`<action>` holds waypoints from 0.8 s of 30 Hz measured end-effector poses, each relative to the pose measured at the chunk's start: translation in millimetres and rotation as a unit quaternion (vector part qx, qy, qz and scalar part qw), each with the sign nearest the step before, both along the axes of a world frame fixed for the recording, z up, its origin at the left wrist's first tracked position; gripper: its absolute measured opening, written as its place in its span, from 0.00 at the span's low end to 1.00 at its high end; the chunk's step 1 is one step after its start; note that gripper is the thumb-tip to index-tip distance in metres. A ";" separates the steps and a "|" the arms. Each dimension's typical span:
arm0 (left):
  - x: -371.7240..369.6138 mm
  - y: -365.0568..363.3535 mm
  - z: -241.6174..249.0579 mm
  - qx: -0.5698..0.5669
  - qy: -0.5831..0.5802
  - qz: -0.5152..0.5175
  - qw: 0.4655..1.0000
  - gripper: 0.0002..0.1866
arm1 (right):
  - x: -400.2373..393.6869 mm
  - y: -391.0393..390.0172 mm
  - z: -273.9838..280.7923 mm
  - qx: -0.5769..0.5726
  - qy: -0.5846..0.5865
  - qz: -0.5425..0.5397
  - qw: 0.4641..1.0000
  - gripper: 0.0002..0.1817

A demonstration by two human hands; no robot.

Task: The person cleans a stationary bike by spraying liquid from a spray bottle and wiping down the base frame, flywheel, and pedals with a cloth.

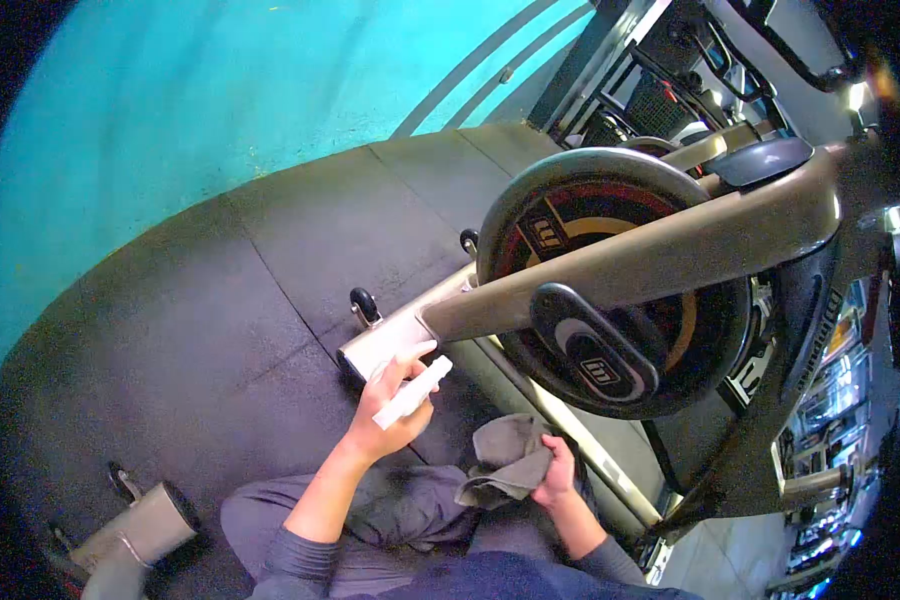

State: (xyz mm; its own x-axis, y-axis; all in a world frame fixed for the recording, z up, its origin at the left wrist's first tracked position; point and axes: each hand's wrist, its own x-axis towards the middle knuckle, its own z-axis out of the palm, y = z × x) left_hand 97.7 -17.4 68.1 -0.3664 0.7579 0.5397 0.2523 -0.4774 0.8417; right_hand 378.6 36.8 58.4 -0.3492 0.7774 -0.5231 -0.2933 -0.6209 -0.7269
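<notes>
My left hand (395, 405) is closed round a white object (413, 393), perhaps a spray bottle's head, close to the near end of the bike's silver base bar (385, 345). A dark grey cloth (510, 462) hangs from my right hand (558, 470), whose fingers pinch its edge above my lap. Just beyond both hands is the exercise bike's frame tube (620, 262), with a large round flywheel (600, 225) and an oval black crank cover (595, 350).
Black rubber tiles (320, 230) cover the floor up to a turquoise wall (220, 100). Small wheels (365, 305) sit on the base bar. Another machine's foot (145, 525) is at the lower left. More gym equipment (670, 90) stands at the upper right.
</notes>
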 end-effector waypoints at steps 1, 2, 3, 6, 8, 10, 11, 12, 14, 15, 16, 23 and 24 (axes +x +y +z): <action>-0.6 0.6 -3.0 0.015 0.019 -0.005 1.000 0.29 | -1.7 -6.7 16.4 0.008 -0.003 -0.010 1.000 0.26; -0.4 0.1 -3.4 0.016 0.017 -0.005 1.000 0.29 | -6.3 -12.9 35.6 0.054 -0.046 -0.030 0.997 0.27; -0.4 -0.1 -2.9 0.017 0.005 -0.006 1.000 0.29 | -3.4 -11.8 43.5 0.075 -0.057 -0.054 0.994 0.26; -3.2 -5.7 -4.4 -0.002 -0.006 -0.022 1.000 0.31 | -4.5 -4.0 94.6 0.221 -0.027 -0.144 0.964 0.24; -5.8 -8.9 -4.5 -0.022 -0.004 -0.033 0.999 0.31 | -0.7 8.6 137.5 0.331 0.016 -0.213 0.919 0.23; -6.6 -10.8 -3.9 -0.025 -0.010 -0.023 0.999 0.33 | 3.8 4.7 204.2 0.420 0.061 -0.261 0.867 0.23; -7.3 -10.8 -6.7 -0.023 -0.012 -0.023 0.999 0.33 | 11.4 5.6 224.4 0.452 0.076 -0.315 0.831 0.24; -9.3 -9.3 -11.7 -0.030 0.015 -0.001 0.999 0.34 | -8.5 3.9 242.9 0.542 -0.019 -0.458 0.704 0.24; -12.3 -7.6 -20.1 -0.046 0.037 0.025 0.998 0.34 | -19.8 16.1 258.8 0.626 -0.051 -0.574 0.525 0.28; -14.5 -9.2 -21.9 -0.044 0.037 0.023 0.998 0.34 | 2.3 45.2 248.2 0.699 -0.119 -0.542 0.451 0.30; -17.4 -10.8 -23.8 -0.055 0.039 0.012 0.998 0.33 | 24.4 74.1 237.6 0.769 -0.176 -0.499 0.359 0.32; -31.6 -17.3 -26.9 -0.059 0.072 0.057 0.994 0.25 | -70.1 105.0 263.3 0.756 -0.651 -0.002 -0.064 0.29; -33.4 -16.9 -27.4 -0.030 0.104 0.093 0.990 0.24 | -74.0 102.8 263.3 0.748 -0.660 0.014 -0.063 0.29</action>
